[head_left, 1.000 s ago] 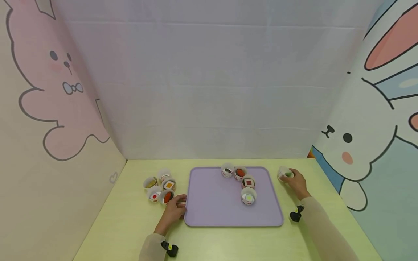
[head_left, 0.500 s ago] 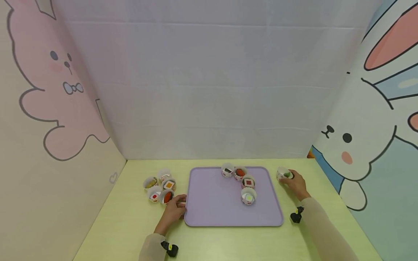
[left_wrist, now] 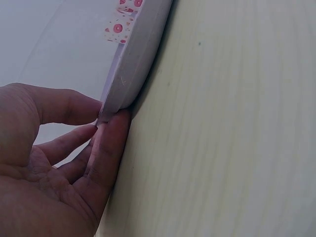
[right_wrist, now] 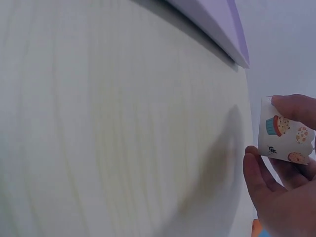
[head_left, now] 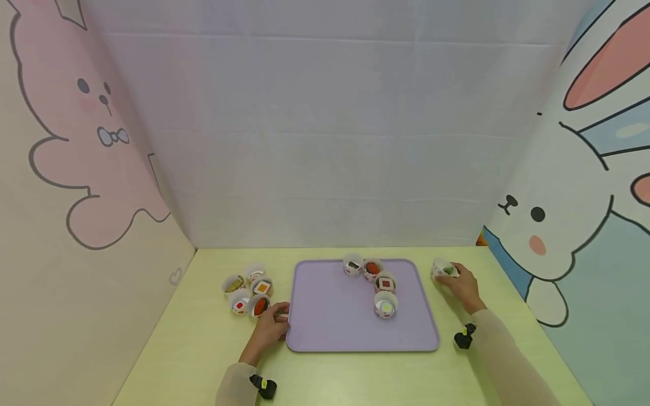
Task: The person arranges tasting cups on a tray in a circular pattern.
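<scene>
My left hand pinches the left edge of the lilac tray; in the left wrist view the thumb lies on top of the rim and fingers reach underneath. Right of the tray, my right hand grips a small printed paper cup with something green inside. Its cupcake print shows between thumb and fingers in the right wrist view. On the tray, several similar cups curve from the back edge to the right middle, among them one with orange-red contents and one with pale green.
Left of the tray, several more filled cups cluster on the pale yellow table, one just beyond my left fingers. A white back wall and side panels with rabbit drawings enclose the table.
My right hand and the cup it grips have shifted only very slightly. The left hand stays on the tray edge, and the other cups keep their places.
</scene>
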Demonstrator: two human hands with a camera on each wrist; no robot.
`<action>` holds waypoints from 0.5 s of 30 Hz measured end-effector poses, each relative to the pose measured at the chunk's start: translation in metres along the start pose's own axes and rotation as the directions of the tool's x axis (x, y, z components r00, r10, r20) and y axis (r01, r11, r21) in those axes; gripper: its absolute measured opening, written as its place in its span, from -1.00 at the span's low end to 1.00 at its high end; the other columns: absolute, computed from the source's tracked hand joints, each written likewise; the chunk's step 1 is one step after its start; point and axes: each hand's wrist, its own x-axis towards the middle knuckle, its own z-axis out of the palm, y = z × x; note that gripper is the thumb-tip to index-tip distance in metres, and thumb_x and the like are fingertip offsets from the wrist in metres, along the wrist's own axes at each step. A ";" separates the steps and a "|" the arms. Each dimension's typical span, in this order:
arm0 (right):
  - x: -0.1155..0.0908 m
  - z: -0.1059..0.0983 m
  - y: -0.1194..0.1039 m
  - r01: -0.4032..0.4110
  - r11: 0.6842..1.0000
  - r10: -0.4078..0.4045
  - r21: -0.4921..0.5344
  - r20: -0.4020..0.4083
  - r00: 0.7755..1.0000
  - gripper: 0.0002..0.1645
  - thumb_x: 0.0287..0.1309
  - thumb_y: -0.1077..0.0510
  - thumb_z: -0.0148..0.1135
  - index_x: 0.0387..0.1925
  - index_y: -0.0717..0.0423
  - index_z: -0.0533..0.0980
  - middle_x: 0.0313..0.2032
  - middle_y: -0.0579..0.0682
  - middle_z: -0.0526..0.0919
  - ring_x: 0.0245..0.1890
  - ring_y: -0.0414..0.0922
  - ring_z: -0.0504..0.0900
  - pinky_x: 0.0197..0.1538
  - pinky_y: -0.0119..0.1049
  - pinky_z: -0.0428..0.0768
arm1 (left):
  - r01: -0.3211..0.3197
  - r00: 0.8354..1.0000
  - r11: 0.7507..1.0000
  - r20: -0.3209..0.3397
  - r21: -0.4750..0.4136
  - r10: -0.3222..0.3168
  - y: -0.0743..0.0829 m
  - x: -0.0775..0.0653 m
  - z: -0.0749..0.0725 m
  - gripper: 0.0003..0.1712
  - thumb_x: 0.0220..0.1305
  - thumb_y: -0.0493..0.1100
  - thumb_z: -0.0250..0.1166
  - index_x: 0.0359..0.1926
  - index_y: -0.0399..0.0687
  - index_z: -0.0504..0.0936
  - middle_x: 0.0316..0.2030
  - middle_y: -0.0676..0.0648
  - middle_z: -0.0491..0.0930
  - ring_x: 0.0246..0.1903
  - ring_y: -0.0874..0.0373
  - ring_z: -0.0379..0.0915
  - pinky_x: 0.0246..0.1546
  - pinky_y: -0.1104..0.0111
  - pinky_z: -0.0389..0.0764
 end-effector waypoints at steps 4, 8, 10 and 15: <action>-0.005 -0.003 -0.004 0.022 1.000 -0.022 0.003 0.004 1.000 -0.07 0.24 -0.09 0.24 0.45 0.28 0.11 0.36 0.41 0.25 0.29 0.30 0.32 0.26 0.19 0.38 | 0.002 1.000 1.000 -0.004 -0.003 -0.002 -0.001 0.000 0.000 -0.39 0.07 -0.44 0.23 0.22 -0.26 0.48 0.05 -0.23 0.56 -0.14 0.05 0.50 -0.44 0.25 0.67; -0.011 -0.004 -0.007 0.052 0.999 -0.052 -0.004 -0.004 0.999 -0.04 0.24 -0.15 0.23 0.46 0.27 0.10 0.33 0.39 0.29 0.24 0.28 0.38 0.17 0.14 0.46 | 0.006 1.000 1.000 -0.003 0.006 -0.006 -0.001 0.000 -0.001 -0.39 0.08 -0.42 0.24 0.23 -0.25 0.47 0.07 -0.24 0.55 -0.12 0.05 0.50 -0.42 0.25 0.68; -0.013 -0.006 -0.009 0.068 0.998 -0.068 -0.007 -0.012 0.998 -0.04 0.24 -0.18 0.23 0.46 0.25 0.11 0.32 0.38 0.32 0.20 0.26 0.42 0.12 0.09 0.50 | 0.004 1.000 1.000 -0.005 0.010 -0.004 0.000 0.000 -0.001 -0.39 0.08 -0.43 0.24 0.23 -0.25 0.47 0.07 -0.24 0.55 -0.12 0.05 0.50 -0.42 0.25 0.68; -0.018 -0.009 -0.014 0.102 0.995 -0.102 -0.025 -0.029 0.994 -0.02 0.22 -0.24 0.22 0.45 0.22 0.13 0.26 0.33 0.40 0.15 0.20 0.48 -0.01 -0.08 0.56 | -0.002 1.000 1.000 -0.008 0.016 0.002 0.001 -0.001 -0.001 -0.39 0.08 -0.43 0.24 0.23 -0.26 0.47 0.06 -0.24 0.55 -0.10 0.02 0.50 -0.42 0.24 0.68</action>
